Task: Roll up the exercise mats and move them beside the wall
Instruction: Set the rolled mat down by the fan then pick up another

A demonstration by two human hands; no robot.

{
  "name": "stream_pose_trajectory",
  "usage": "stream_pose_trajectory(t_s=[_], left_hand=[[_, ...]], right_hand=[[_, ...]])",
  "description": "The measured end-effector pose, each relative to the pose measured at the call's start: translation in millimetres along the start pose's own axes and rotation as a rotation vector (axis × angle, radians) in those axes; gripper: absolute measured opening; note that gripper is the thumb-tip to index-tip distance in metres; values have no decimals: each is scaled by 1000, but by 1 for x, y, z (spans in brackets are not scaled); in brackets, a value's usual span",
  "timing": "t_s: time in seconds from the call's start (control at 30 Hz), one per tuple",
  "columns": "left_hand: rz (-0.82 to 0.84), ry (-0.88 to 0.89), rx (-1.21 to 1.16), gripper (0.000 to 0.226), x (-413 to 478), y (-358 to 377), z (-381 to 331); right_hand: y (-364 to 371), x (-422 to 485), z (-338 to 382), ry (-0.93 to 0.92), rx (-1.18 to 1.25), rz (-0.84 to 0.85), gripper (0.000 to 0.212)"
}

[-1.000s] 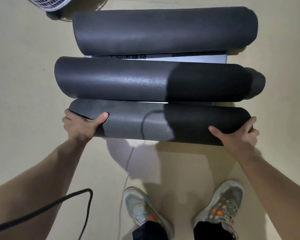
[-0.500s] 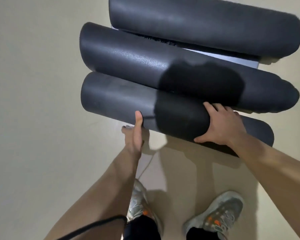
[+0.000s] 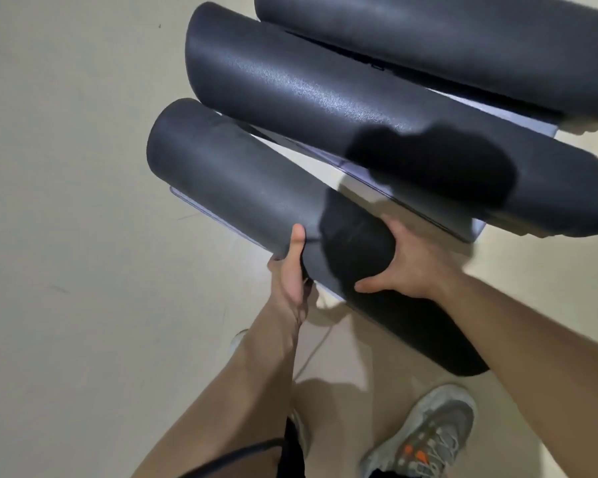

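Head view, the only one you've got:

- Your grip has moved. A second ago your hands were at the two ends of the nearest mat (image 3: 228,174); now both clamp it near mid-length.
- Left hand (image 3: 289,270): thumb laid straight up the near face. The fingers go under the roll and are hidden, so I judge it a grip from below.
- Right hand (image 3: 408,263): fingers curled over the top to the far side, thumb spread along the near face. It's wrapped round the roll.
- The nearest mat lay parallel against the middle mat (image 3: 325,98). Now a wedge gap has opened between them towards their right ends.
- Its left end looks raised towards the camera. The right end sits low by your shoe (image 3: 425,439); can't tell if it's off the floor (image 3: 66,201).
- The middle mat and far mat (image 3: 428,39) are untouched and still side by side. The view has swung, so their apparent shift is your head, not them.

What it means:
- All three mats are rolled. This reads as the pickup of the first one, so you're in the move phase.
- No wall in frame, so I can't confirm direction.
- Watch the lilac flap (image 3: 187,198) under the left end. The loose edge could unroll once the mat is lifted, so keep the squeeze on.
- A white cable (image 3: 308,357) runs across the floor by your feet. Trip risk.
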State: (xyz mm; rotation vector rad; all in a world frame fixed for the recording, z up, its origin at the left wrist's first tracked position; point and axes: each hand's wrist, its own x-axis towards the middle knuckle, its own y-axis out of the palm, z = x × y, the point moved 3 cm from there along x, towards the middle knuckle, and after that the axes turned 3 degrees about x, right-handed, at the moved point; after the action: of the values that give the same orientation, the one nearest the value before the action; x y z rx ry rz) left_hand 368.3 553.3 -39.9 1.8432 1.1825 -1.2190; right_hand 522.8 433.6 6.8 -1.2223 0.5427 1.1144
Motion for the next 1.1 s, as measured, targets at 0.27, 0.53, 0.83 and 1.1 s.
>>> stream_pose_trajectory(t_s=[0.27,0.53,0.83,1.1], left_hand=[[-122,78,295,86,-132,-33,-77],[42,249,546,72,-253,152,-145],[352,254,782,80,-354,423,-26],[556,221,999,76,-432,641,146]], right_hand=[[1,-117,44,-32,217,-6,130],[-171,-206,-21,22,494,-173,140],[-284,-323,-267,185,822,-463,131],[-338,-413,-504,354,1004,-627,118]])
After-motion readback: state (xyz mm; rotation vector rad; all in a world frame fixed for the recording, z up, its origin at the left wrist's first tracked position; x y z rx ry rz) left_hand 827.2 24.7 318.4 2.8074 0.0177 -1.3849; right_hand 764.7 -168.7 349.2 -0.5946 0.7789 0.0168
